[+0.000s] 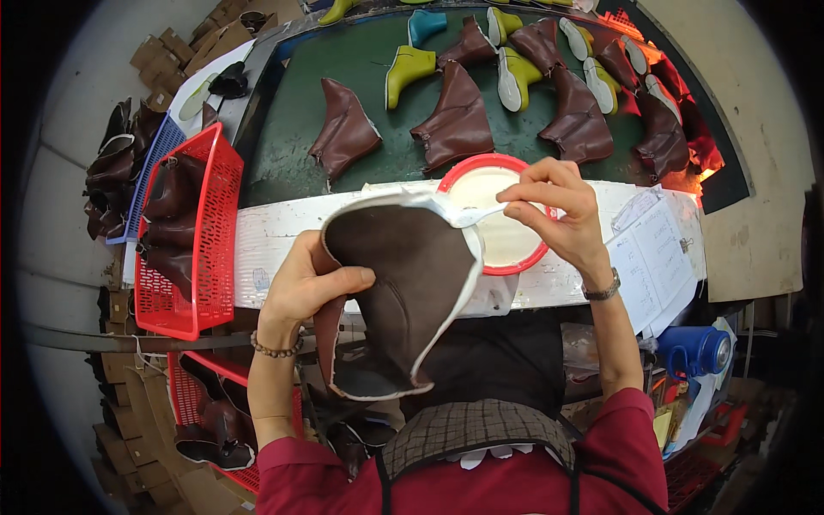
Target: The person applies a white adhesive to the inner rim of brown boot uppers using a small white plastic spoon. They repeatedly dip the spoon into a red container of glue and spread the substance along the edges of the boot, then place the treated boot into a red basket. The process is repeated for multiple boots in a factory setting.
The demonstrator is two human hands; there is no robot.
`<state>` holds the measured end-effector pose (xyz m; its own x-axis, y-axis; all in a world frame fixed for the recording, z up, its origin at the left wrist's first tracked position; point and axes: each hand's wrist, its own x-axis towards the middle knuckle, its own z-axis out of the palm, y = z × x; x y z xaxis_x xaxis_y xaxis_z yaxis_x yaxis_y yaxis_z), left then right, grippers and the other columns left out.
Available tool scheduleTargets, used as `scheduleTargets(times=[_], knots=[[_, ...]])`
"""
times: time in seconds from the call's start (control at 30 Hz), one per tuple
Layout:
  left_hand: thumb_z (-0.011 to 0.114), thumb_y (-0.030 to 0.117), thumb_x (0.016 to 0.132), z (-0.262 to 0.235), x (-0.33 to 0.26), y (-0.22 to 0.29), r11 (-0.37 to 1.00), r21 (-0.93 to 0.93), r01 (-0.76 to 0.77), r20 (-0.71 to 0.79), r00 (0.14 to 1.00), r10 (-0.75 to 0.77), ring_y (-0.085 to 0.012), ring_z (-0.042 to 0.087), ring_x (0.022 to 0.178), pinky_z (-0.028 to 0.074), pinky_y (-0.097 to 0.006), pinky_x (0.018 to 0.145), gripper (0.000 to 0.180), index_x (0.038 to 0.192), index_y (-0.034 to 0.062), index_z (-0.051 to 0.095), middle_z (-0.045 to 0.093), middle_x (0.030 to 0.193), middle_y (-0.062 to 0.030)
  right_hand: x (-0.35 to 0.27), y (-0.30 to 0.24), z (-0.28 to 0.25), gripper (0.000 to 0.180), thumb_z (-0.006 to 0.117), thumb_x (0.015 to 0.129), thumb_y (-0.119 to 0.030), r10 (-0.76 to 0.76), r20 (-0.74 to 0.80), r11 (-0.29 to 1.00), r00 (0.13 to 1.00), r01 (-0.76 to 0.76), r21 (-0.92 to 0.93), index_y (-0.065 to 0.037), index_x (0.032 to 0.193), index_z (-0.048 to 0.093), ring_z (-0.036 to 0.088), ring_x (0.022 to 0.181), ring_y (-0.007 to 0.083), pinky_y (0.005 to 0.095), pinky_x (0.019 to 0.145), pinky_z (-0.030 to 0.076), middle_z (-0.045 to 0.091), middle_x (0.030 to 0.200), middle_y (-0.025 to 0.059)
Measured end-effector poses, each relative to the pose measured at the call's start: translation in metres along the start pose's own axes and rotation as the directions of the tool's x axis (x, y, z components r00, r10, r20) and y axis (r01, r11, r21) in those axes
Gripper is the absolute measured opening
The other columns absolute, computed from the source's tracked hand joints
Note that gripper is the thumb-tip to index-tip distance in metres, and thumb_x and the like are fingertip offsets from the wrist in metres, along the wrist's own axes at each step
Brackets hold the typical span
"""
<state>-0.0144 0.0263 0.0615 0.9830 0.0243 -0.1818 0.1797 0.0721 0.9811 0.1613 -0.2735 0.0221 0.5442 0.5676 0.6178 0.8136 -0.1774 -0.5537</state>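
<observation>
Left hand (pixel 300 279) is closing on the brown upper (pixel 399 292) at its left side, thumb inside, other fingers passing out of sight behind. Upper is hanging over the near edge of the bench (pixel 283 223), partly covering the red-rimmed bowl (pixel 485 160) of white paste (pixel 506 236). Right hand (pixel 558 206) is pinching a white brush (pixel 481 215) between thumb and forefinger, its tip touching the upper's pale edge. Beyond, more boots (pixel 455 120) are lying on a green surface (pixel 283 129).

1 head view (fisheye) looks down from near.
</observation>
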Motion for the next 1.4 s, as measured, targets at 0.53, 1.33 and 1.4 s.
scheduleTargets(times=[0.53,1.33,1.4], knots=[[0.080,-0.001,0.080,-0.014,0.026,-0.023,0.950,0.271,0.158,0.305,0.922,-0.240,-0.0090,0.067,0.079,0.054,-0.025,0.068,0.040,0.118,-0.0053,0.068,0.074,0.095,-0.0056,0.030,-0.005,-0.004,0.017,0.085,0.079,-0.016,-0.166,0.172,0.984,0.971,0.154,0.086,-0.012,0.096,0.082,0.058,0.084,0.0152,0.0318,0.086,0.038,0.066,0.087,-0.0013],[0.069,-0.002,0.093,-0.009,0.016,-0.034,0.887,0.379,-0.263,-0.490,0.757,0.433,-0.0108,0.066,0.093,0.053,-0.026,0.082,0.028,0.121,-0.0040,0.067,0.073,0.107,-0.0067,-0.049,-0.011,0.014,0.014,0.084,0.083,-0.019,0.234,-0.199,0.967,0.951,-0.249,-0.054,-0.013,0.095,0.082,0.060,0.077,0.0130,0.0323,0.079,0.038,0.068,0.084,-0.0010],[0.070,-0.002,0.092,-0.024,0.017,-0.051,0.853,0.450,-0.267,-0.511,0.706,0.490,-0.0137,0.067,0.099,0.054,-0.029,0.087,0.036,0.127,-0.0048,0.064,0.072,0.113,-0.0090,-0.059,0.003,-0.002,0.012,0.083,0.084,-0.021,0.424,-0.154,0.884,0.892,-0.445,-0.144,-0.012,0.092,0.081,0.062,0.076,0.0159,0.0339,0.076,0.039,0.068,0.083,0.0002]])
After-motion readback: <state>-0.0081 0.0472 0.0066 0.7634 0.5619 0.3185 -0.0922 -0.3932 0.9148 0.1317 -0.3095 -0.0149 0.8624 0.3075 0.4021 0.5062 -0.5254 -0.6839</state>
